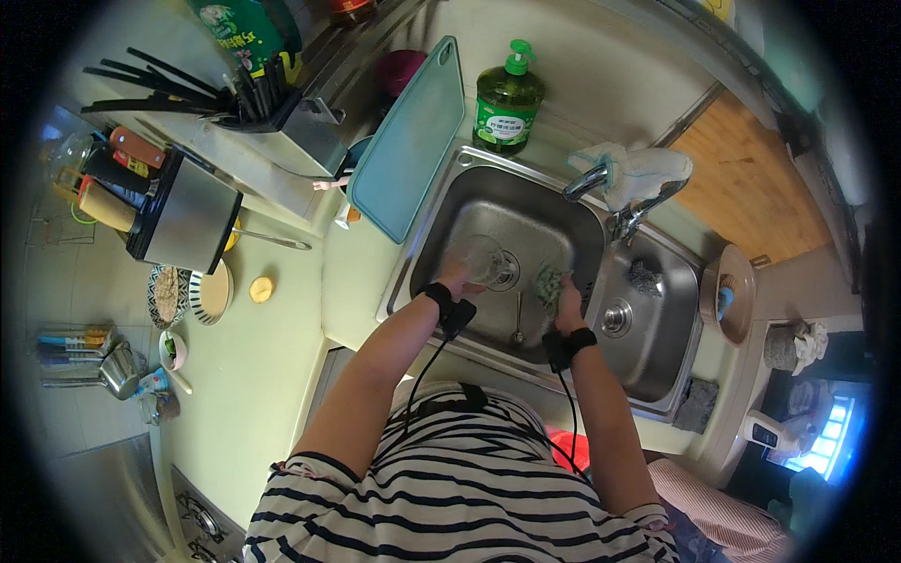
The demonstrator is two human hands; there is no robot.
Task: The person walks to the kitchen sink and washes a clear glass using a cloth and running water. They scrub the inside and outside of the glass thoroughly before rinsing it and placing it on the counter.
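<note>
Over the large basin of the stainless steel sink [493, 190], my left hand [459, 274] holds a clear glass vessel [484, 257], blurred at its rim. A greenish scrubbing cloth or mesh [549, 285] is in my right hand [569, 304], near the basin's right wall. Between my hands a metal spoon [519, 317] lies on the basin floor, below the drain [504, 273]. The chrome faucet [588, 184], with a white cloth [633, 169] draped on it, stands behind the divider. Black bands with cables circle both wrists.
A green soap pump bottle [508, 105] stands behind the sink, beside an upright blue cutting board [412, 141]. Steel wool [644, 278] lies in the small basin. A tan basin [732, 295] is at right. On the left counter are a knife block [186, 211], a striped bowl [211, 292] and a yellow piece of food [261, 289].
</note>
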